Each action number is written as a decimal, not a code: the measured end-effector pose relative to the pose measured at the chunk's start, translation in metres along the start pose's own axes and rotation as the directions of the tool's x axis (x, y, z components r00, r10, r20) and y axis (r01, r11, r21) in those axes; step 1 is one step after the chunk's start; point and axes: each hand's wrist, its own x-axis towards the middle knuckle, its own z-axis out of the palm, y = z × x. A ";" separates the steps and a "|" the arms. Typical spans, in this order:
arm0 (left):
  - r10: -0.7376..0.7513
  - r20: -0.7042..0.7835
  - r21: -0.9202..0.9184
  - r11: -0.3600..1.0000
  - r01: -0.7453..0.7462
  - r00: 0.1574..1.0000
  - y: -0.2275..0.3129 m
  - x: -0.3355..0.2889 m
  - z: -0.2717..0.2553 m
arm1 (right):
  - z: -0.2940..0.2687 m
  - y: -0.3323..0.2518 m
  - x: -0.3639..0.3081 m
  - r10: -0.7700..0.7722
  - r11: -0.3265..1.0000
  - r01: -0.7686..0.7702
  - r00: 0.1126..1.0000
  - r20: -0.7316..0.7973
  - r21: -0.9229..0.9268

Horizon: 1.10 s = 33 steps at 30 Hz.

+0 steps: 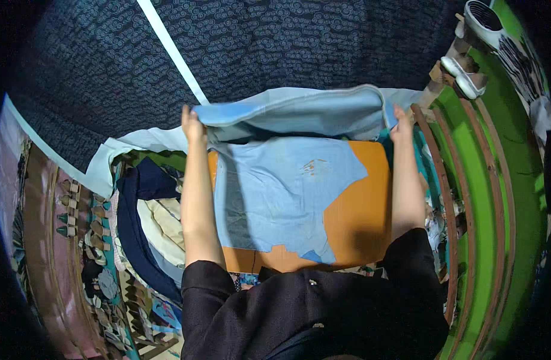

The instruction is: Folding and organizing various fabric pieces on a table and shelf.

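A light blue cloth garment [263, 186] with a small orange-brown print is spread over an orange board [362, 222] in front of me. Its far edge is lifted and bowed upward between my two hands. At the left end of that edge, my left hand [193, 127] is closed on the cloth. My right hand [401, 125] pinches the right end, with the fabric hanging in a shallow curve between. A greyish strip runs along the garment's left side. Whether the raised part is all one piece with the spread part is hard to make out.
Behind the board hangs a dark patterned curtain [293, 48] with a white strip [173, 51]. To the left lie navy clothing [134, 231] and cream cloth [158, 219]. Shoes stand in rows at the far left. On the right are wooden slats [488, 174] over green, and white shoes [464, 78].
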 end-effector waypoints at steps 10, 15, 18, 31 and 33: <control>-0.186 -0.195 0.113 0.971 0.210 0.963 0.066 0.007 -0.046 | -0.007 -0.070 -0.061 -0.173 0.939 0.193 0.981 0.092 -0.286; 0.126 -0.201 0.916 0.374 0.141 0.971 0.048 0.013 -0.085 | 0.002 -0.081 -0.066 -0.216 0.949 0.252 0.958 0.189 -0.188; -0.566 -0.297 0.878 0.155 0.453 0.770 0.022 0.010 -0.117 | 0.004 -0.074 -0.057 -0.270 0.923 0.314 0.940 0.209 -0.221; -0.412 0.080 0.814 -0.499 -0.298 0.908 0.057 -0.049 -0.055 | -0.074 -0.022 -0.056 0.053 0.823 -0.016 0.997 0.049 -0.568; -0.344 0.179 0.815 -0.473 -0.334 0.922 0.080 -0.034 -0.034 | -0.074 -0.030 -0.043 0.062 0.828 -0.009 0.995 0.075 -0.561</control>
